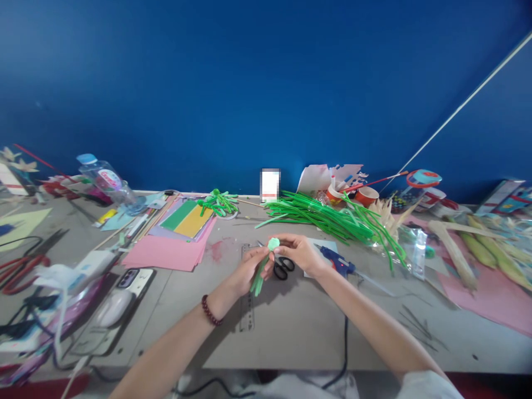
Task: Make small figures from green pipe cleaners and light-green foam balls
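My left hand (253,262) is closed around a small bundle of green pipe cleaners (258,282), whose loose ends hang below the fingers. The pale green top (273,244) of the bundle sticks up between both hands. My right hand (297,252) has its fingertips pinched at that top from the right. Black-handled scissors (284,268) lie on the table just beyond the hands. Under my left wrist rests a clear ruler (247,317). To the right of my right hand lies a blue glue gun (338,261), partly covered by the forearm.
A large pile of green pipe cleaners (328,217) lies behind the hands. Pink paper sheets (166,252) and more green twisted pipe cleaners (220,204) are at the back left. A plastic bottle (106,177), a phone (135,280) and corn husks (482,246) crowd the sides.
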`<state>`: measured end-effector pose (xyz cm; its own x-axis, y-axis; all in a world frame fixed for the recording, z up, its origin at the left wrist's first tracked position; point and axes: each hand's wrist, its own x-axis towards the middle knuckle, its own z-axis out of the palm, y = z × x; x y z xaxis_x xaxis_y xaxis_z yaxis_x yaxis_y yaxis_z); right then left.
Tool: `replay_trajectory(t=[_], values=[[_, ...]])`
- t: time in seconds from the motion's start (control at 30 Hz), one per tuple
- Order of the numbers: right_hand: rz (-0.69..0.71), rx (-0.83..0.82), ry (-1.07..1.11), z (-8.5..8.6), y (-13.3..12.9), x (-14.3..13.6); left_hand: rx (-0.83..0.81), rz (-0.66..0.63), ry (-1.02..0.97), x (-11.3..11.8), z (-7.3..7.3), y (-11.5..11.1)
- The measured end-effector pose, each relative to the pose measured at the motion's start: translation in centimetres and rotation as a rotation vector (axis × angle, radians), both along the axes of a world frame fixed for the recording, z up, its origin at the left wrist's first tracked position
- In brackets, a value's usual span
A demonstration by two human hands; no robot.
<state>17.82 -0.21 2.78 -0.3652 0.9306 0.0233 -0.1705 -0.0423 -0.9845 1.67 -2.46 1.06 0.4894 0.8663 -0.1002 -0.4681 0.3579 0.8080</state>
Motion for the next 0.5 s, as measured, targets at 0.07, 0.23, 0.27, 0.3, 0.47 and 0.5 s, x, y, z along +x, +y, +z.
replay_trajectory(t=[0.07,0.23,0.27,0.3,0.47,0.5], values=[[0.004,0.001,0.016,0.01,-0.03,-0.05,-0.006,-0.027,-0.016,0.00,-0.07,-0.01],[0.041,0.011,0.079,0.18,-0.11,-0.07,0.013,-0.051,0.019,0.15,-0.34,0.13],[0.034,0.020,0.074,0.18,-0.08,-0.05,0.023,-0.040,0.036,0.19,-0.38,0.17],[0.021,0.037,0.057,0.17,-0.04,-0.03,0.031,-0.028,0.051,0.23,-0.41,0.20],[-0.068,0.240,-0.164,0.43,-0.08,0.18,0.063,0.020,0.107,0.33,-0.59,0.34],[-0.092,0.289,-0.229,0.52,-0.18,0.20,0.063,0.029,0.114,0.34,-0.60,0.36]])
